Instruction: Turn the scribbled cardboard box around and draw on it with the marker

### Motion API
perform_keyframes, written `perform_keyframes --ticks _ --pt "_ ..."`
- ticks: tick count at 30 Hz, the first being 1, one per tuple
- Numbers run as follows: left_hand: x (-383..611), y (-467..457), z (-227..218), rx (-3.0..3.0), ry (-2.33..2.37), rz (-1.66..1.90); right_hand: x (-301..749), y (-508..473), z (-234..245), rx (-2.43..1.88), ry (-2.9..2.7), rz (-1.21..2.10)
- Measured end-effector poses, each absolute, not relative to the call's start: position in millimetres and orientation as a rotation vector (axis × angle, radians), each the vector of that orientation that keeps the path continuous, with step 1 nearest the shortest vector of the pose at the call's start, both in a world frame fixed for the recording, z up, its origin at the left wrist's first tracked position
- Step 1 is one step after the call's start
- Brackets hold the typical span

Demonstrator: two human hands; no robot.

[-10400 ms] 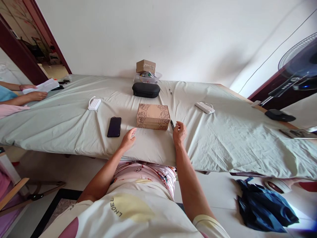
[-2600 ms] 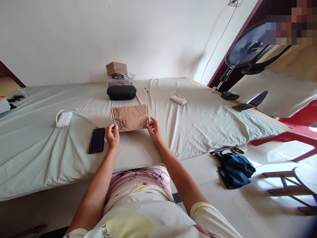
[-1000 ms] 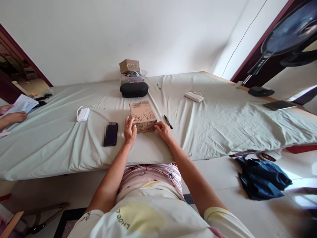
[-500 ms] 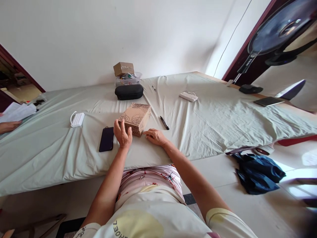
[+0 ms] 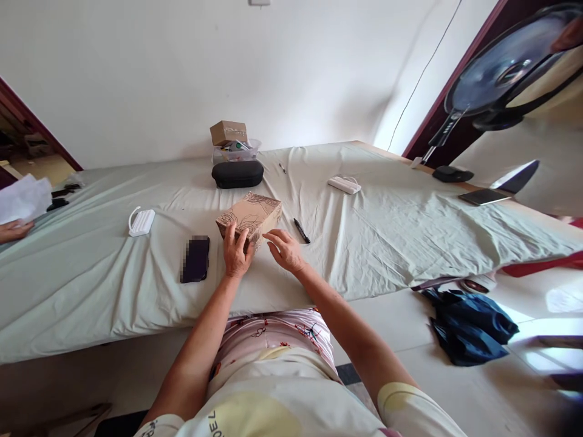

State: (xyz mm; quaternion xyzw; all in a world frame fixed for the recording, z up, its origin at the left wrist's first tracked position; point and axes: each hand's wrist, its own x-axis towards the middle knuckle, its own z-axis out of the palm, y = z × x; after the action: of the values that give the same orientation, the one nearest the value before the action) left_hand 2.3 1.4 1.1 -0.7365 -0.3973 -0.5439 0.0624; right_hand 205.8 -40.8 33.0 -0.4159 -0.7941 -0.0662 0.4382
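Note:
A brown cardboard box with drawn swirls (image 5: 251,213) lies turned at an angle on the grey-green sheet (image 5: 387,224). My left hand (image 5: 237,250) grips its near left corner, fingers wrapped on the side. My right hand (image 5: 285,247) hovers just right of the box's near corner, fingers loosely spread, holding nothing. A black pen (image 5: 301,230) lies right of the box. A black phone (image 5: 195,259) lies left of my left hand.
Behind the box are a black zip case (image 5: 237,173), a clear tub with a small carton (image 5: 228,132) on top, and white packs (image 5: 141,221) (image 5: 344,184). Another person's hand with paper (image 5: 18,209) is at far left. A fan (image 5: 496,67) stands at right.
Over the last second the box has been turned from square-on to an angle. My right hand has come off the sheet and now hovers by the box's corner; the left hand still grips it.

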Motion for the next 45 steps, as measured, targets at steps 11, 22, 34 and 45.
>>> perform_keyframes --ticks 11,22,34,45 --pt "-19.2 8.9 1.9 -2.052 -1.398 -1.8 157.7 -30.5 40.5 -1.25 -2.086 -0.227" --pt "-19.3 9.1 3.2 -2.093 -1.444 -1.861 233.0 6.5 31.6 -1.467 -1.45 0.032" --pt "-20.6 14.8 -5.2 -2.185 -2.049 -1.56 237.4 2.6 4.8 -1.675 -1.584 0.282" --pt "-21.9 16.7 -4.3 -2.207 -2.108 -1.435 235.7 2.0 9.7 -1.718 -1.574 0.297"
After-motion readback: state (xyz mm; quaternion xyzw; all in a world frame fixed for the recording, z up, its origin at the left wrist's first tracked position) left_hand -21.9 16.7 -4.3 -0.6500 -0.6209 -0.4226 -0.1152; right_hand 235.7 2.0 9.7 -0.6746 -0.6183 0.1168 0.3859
